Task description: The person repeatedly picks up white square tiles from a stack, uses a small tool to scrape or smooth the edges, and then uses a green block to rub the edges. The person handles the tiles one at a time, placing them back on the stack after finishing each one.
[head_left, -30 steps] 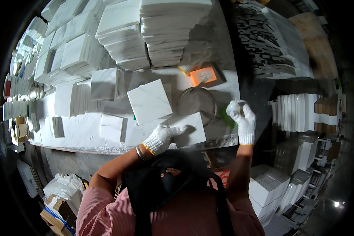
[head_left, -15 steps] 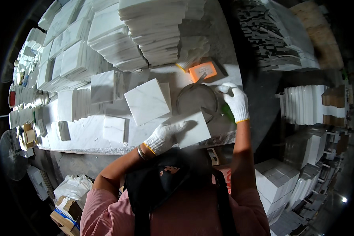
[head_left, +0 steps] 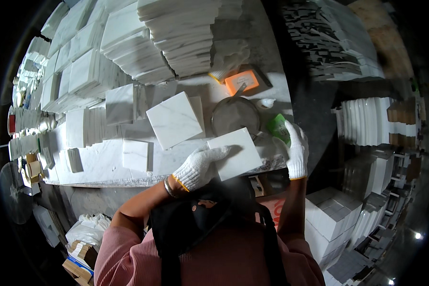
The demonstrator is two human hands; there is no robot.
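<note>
My left hand, in a white knit glove, grips a square white marble tile by its left edge, thumb on top. The tile is tilted over the front of the worktable. My right hand, gloved likewise, is at the table's right edge with thumb and fingers apart. Its fingertips reach the edge of a small bright green pad or packet. Just behind lies a small white piece with a narrow tip. A round grey dish sits beyond the held tile, with a flat blade across its rim.
An orange box lies behind the dish. Two larger marble tiles overlap left of it, and a smaller tile lies further left. Tall tile stacks fill the table's back. More stacked tiles stand right, beyond a dark gap.
My right hand has moved nearer to me, from the small white piece to the green pad, uncovering both. The tile in my left hand has turned slightly and shifted right.
</note>
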